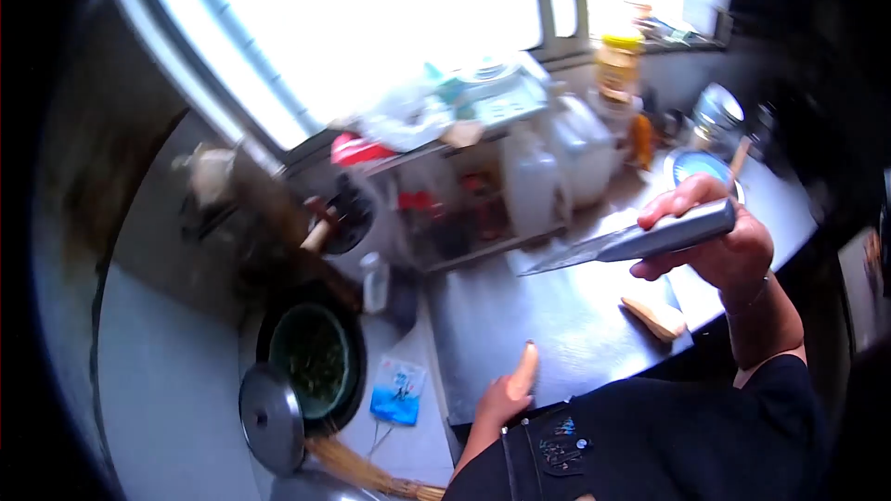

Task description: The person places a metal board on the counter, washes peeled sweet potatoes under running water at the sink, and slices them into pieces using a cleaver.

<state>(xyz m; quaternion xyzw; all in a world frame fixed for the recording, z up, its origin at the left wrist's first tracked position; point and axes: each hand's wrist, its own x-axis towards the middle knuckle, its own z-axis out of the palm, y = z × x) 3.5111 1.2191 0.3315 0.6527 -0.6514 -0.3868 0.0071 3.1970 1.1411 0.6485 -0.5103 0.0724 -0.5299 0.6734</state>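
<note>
In my right hand (733,246) is a knife (664,234), its grey handle between the fingers and its pointed blade reaching left above the metal board. My left hand (501,401) rests near the front edge of the metal board (483,315), closed around a slim tan piece (525,366) with a dark tip; blur hides its detail. A second tan piece, longer and tapered (655,319), lies on the board's right part, below the knife.
Behind the board stands a rack (478,246) with bags and plastic containers. A yellow-lidded jar (619,65) and a blue-white bowl (701,167) are at the back right. Left are a pot of greens (314,362), a metal lid (271,417), a blue packet (399,391) and a straw brush (357,468).
</note>
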